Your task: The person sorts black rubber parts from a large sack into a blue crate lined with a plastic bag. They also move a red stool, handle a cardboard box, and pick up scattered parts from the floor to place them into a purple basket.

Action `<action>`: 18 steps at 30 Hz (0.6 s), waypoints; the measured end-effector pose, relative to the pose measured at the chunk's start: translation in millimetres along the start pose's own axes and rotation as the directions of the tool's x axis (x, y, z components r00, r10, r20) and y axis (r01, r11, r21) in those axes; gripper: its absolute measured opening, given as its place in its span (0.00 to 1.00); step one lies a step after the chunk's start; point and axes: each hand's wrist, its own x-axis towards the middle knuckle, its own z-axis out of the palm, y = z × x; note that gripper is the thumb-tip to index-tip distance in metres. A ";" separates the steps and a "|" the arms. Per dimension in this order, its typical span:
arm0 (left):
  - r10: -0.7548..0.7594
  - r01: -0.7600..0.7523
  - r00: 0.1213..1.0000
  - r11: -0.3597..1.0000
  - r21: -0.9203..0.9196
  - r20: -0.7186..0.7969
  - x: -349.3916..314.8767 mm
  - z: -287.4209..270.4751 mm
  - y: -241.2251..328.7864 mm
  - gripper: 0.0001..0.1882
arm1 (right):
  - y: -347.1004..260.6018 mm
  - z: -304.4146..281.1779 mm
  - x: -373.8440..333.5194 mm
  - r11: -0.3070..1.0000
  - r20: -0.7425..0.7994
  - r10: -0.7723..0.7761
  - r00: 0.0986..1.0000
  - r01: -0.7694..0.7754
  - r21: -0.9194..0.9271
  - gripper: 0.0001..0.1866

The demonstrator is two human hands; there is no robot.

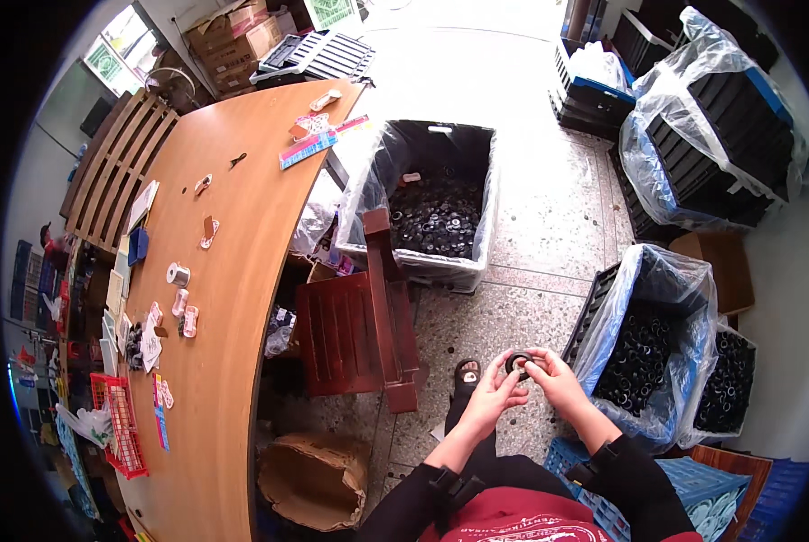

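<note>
Two hands meet over the lap: the left hand and right hand both pinch a small black rubber ring between fingertips, held close for inspection, beside a plastic-lined crate of matching black rings within reach.

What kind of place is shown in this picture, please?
Probably a small workshop for sorting or assembling parts. Plastic-lined bins hold many black rings, stacked black trays stand by, and both hands hold one black ring.

Speckled floor, wood table, red chair
</note>
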 end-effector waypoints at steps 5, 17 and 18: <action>-0.137 0.136 0.990 0.988 0.077 0.016 115.2 6.0 59.7 0.16 | -56.7 -45.5 61.7 0.982 -0.047 0.088 0.995 -0.094 -0.165 0.19; 0.181 0.099 0.896 0.809 0.580 -0.405 353.0 -123.8 128.4 0.11 | -38.4 -202.0 174.4 0.741 -0.139 0.360 0.922 -0.374 -0.558 0.18; 0.180 0.130 0.896 0.767 0.628 -0.405 371.9 -146.3 120.8 0.10 | -17.2 -227.7 184.7 0.730 -0.178 0.390 0.903 -0.422 -0.537 0.18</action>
